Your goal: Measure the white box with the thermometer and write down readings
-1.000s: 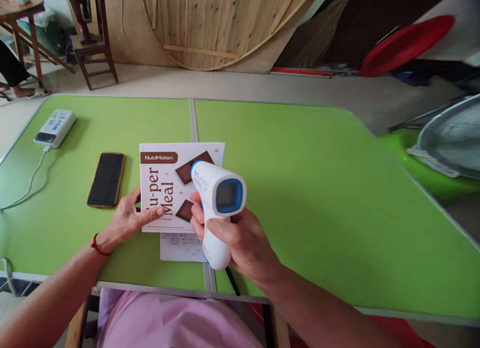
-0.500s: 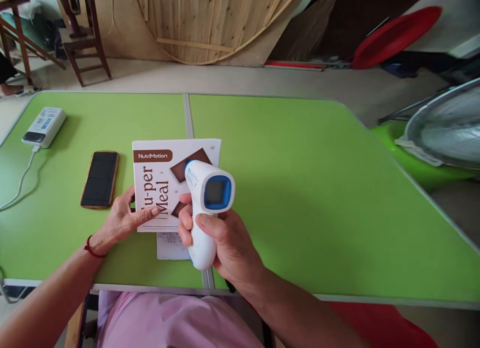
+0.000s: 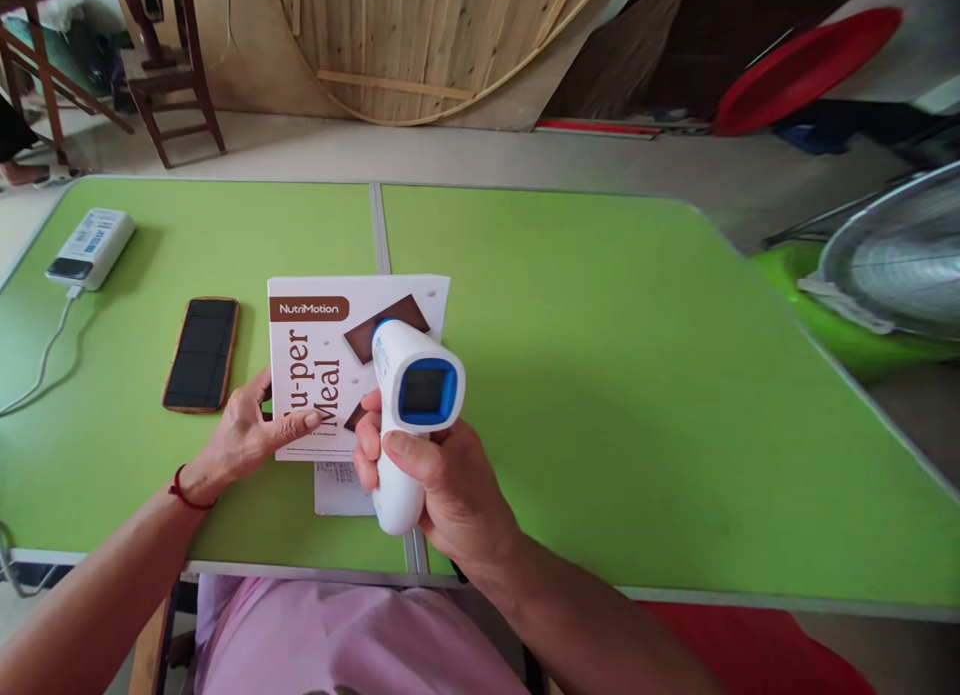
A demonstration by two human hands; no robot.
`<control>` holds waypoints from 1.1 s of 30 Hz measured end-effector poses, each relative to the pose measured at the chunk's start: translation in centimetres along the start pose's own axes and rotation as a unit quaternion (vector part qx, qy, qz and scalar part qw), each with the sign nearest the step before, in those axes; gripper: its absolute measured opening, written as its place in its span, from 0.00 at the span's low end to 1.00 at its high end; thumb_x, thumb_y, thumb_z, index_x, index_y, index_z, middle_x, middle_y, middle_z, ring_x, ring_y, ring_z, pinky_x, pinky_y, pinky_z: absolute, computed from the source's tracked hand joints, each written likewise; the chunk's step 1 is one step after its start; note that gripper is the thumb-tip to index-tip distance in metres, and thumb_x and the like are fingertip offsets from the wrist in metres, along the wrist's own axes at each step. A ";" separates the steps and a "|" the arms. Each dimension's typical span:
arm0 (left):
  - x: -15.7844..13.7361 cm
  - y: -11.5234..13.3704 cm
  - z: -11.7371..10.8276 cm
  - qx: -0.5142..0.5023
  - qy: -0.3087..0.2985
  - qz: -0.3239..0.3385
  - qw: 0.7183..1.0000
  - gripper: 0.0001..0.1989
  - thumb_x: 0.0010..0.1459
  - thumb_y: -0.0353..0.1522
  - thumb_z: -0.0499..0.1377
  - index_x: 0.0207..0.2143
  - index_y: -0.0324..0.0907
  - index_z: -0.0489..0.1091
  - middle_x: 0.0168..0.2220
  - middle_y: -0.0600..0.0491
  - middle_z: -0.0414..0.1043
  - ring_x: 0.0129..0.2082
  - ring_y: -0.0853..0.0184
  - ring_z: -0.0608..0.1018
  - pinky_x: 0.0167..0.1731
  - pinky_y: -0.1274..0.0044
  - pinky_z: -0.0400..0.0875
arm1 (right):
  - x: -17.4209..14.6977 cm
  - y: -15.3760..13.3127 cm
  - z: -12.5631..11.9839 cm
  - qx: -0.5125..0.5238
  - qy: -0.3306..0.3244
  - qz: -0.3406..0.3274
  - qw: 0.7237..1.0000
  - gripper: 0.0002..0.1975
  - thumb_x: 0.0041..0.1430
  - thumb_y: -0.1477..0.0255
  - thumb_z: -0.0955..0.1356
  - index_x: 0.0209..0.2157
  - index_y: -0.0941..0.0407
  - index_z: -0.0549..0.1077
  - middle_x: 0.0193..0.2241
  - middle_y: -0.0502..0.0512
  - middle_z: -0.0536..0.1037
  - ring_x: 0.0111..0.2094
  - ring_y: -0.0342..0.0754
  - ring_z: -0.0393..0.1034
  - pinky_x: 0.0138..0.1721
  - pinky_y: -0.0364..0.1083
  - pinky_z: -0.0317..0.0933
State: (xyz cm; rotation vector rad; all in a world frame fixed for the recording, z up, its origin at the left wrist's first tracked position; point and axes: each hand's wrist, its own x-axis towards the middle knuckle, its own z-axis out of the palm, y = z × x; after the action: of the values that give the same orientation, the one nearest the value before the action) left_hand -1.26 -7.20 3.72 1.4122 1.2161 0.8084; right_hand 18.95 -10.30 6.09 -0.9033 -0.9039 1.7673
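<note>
My left hand [image 3: 255, 425] grips the lower left edge of a white and brown NutriMotion box [image 3: 307, 350], thumb across its front and fingers behind. In front of the box, my right hand [image 3: 442, 475] is wrapped round the handle of a white infrared thermometer [image 3: 401, 485]. Its blue-framed screen faces me and looks dark; the nose points away, toward the box, and hides part of the print. Whether the nose touches the box I cannot tell. A sheet of paper with writing [image 3: 337, 490] lies on the table, partly under the box and behind my right hand.
Left of the box, a phone [image 3: 201, 355] in an orange-brown case lies on the green table [image 3: 637, 395]. Farther back sits a white power bank [image 3: 91, 250] with a cable. A chair [image 3: 169, 75] stands beyond the table, and a green tub [image 3: 825, 305] is off its right side.
The thermometer in my right hand has shifted very slightly left against the box. My left hand keeps its hold on the box. The whole view has moved a little.
</note>
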 end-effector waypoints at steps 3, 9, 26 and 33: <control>0.0 0.0 0.0 -0.001 -0.002 -0.001 1.000 0.27 0.54 0.47 0.67 0.48 0.38 0.71 0.45 0.45 0.77 0.43 0.56 0.78 0.40 0.70 0.72 | 0.0 0.0 0.0 0.008 -0.004 -0.001 1.000 0.14 0.54 0.61 0.72 0.24 0.56 0.72 0.21 0.48 0.73 0.22 0.41 0.64 0.25 0.43 0.56; 0.1 0.0 0.0 -0.008 -0.004 0.000 1.000 0.27 0.53 0.48 0.67 0.47 0.38 0.71 0.44 0.45 0.77 0.42 0.57 0.78 0.39 0.70 0.72 | 0.0 0.1 0.1 0.015 -0.006 -0.001 1.000 0.15 0.53 0.60 0.73 0.24 0.56 0.71 0.20 0.48 0.73 0.22 0.41 0.64 0.26 0.43 0.58; 0.2 -0.4 0.1 -0.041 0.080 0.053 0.995 0.29 0.51 0.42 0.69 0.50 0.37 0.66 0.49 0.42 0.75 0.46 0.54 0.78 0.44 0.65 0.75 | -0.9 -4.2 -11.3 -0.560 0.035 -0.253 0.788 0.20 0.64 0.58 0.67 0.54 0.52 0.70 0.41 0.59 0.79 0.39 0.54 0.76 0.34 0.50 0.74; 1.4 -2.1 -0.6 0.039 0.135 0.091 0.986 0.25 0.52 0.45 0.68 0.45 0.38 0.69 0.45 0.42 0.77 0.44 0.54 0.79 0.43 0.64 0.77 | 1.2 -0.7 -16.2 -0.739 -0.008 -0.245 0.628 0.24 0.66 0.68 0.63 0.63 0.55 0.63 0.43 0.64 0.78 0.43 0.59 0.73 0.44 0.59 0.70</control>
State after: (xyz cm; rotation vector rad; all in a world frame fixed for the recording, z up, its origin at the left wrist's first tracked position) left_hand -1.97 -5.80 1.62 1.5295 1.3469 1.1175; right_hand 32.91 -5.86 -0.94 -1.3376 -2.4008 0.1950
